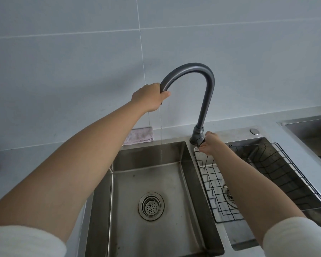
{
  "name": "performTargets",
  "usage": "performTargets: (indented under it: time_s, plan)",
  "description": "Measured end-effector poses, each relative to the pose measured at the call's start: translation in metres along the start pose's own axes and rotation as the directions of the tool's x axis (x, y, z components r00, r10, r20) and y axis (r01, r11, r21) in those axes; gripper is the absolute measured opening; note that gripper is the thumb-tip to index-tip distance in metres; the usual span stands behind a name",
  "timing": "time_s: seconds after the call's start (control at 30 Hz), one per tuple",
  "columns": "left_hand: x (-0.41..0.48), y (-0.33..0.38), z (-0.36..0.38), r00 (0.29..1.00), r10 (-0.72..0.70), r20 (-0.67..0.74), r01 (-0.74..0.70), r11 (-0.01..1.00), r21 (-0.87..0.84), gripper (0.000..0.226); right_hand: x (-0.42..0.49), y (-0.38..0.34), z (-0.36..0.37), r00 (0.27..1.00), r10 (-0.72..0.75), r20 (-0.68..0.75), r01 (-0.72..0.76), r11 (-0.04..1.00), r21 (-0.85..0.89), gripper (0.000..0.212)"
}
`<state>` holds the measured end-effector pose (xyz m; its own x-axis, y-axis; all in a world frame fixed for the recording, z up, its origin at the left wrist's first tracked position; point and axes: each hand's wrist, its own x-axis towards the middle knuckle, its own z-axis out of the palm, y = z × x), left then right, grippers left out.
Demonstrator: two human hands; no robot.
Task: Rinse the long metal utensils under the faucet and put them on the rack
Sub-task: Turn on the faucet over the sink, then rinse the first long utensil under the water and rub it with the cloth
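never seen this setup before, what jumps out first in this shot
The dark gooseneck faucet arches mid-frame, the left hand gripping its spout end while a thin stream falls into the left basin. The right hand is at the faucet's base, above a black wire rack over the right basin.

Bare forearms, pushed-up white sleeves

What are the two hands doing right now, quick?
Left hand: fingers closed around the spout end of the faucet.
Right hand: at the faucet's base, seemingly gripping the handle there; the grip itself is partly hidden.
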<state>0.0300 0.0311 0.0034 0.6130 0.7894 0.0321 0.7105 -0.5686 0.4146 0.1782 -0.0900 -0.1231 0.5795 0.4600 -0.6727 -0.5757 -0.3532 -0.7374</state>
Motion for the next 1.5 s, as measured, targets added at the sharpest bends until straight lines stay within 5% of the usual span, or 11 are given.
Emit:
performTargets:
  time_s: [0.47, 0.6, 0.73, 0.83, 1.07, 1.2, 1.5]
  plan:
    - [-0.002, -0.002, 0.006, 0.995, 0.028, -0.098, -0.019, 0.995, 0.095, 0.043, -0.007, 0.004, -0.004, 0.998, -0.050, 0.026, 0.053, 0.986, -0.160, 0.046]
    - [-0.007, -0.005, 0.015, 0.978, 0.102, -0.184, -0.080, 0.989, 0.124, 0.044, -0.010, 0.003, -0.004, 0.993, -0.107, 0.044, 0.115, 0.938, -0.328, 0.037]
    - [-0.018, -0.011, 0.021, 0.972, 0.162, -0.173, -0.122, 0.967, 0.221, 0.063, -0.012, 0.007, -0.003, 0.944, -0.330, 0.023, 0.279, 0.756, -0.592, 0.032]
    - [-0.030, -0.020, 0.027, 0.963, 0.209, -0.173, -0.140, 0.930, 0.341, 0.069, -0.019, 0.014, -0.001, 0.878, -0.465, 0.116, 0.308, 0.363, -0.879, 0.054]
    - [-0.062, -0.044, 0.035, 0.971, 0.183, -0.152, -0.081, 0.854, 0.513, 0.075, -0.063, 0.009, 0.019, 0.706, -0.576, 0.412, 0.388, -0.172, -0.906, 0.070]
    - [-0.085, -0.063, 0.033, 0.976, 0.117, -0.183, -0.008, 0.862, 0.507, 0.077, -0.086, 0.012, 0.037, 0.630, -0.594, 0.500, 0.366, -0.341, -0.866, 0.076]
    - [-0.142, -0.128, 0.012, 0.964, -0.049, -0.261, 0.176, 0.852, 0.492, 0.074, -0.123, 0.029, 0.102, 0.500, -0.539, 0.678, 0.461, -0.497, -0.735, 0.080]
